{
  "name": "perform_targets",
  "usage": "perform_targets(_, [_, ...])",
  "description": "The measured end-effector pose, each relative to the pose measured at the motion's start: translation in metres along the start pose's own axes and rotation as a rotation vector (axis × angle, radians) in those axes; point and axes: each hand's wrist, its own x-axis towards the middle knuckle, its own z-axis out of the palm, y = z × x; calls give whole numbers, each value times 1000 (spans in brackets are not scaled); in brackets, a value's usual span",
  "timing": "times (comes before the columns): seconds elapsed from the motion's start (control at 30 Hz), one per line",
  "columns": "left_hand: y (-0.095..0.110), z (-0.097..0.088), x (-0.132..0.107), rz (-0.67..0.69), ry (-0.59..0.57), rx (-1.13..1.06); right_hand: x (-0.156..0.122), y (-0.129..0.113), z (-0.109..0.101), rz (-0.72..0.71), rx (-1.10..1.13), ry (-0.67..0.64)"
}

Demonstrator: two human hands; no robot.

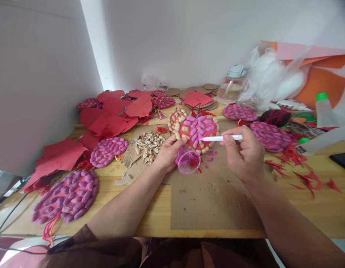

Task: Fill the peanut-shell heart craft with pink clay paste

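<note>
The right hand [243, 154] has its fingers pinched around a white brush [225, 138], held nearly level, probably so the tip can meet the peanuts without the knuckles brushing wet colour. The left hand [171, 150] grips the lower-left edge of the peanut piece [201, 128], thumb on top, seemingly to steady it. That piece sits at the frame's centre, purple in its middle, bare peanuts around its rim. A clear cup [188, 162] stained purple is tipped toward the viewer beside the left fingers; whether they also hold it, I cannot tell. Its nearness likely keeps dips short.

Below lies cardboard [205, 201], spotted purple, perhaps shielding the table [154, 216]; its near edge stops just short of the table's. Shells [148, 147] crowd the left forearm's side. Open room lies mostly at bottom centre, between the forearms. Purple discs [66, 197] at lower left and red scraps [309, 180] at right narrow the sides.
</note>
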Motion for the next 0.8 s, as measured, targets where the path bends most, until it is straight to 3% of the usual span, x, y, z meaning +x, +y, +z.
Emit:
perform_targets(0.53, [-1,1,-1,27,36,8,-6,-5,2,44,-22,-24])
perform_targets(0.8, [-6,2,0,88,67,15,-3,-16,2,-79,-100,-94])
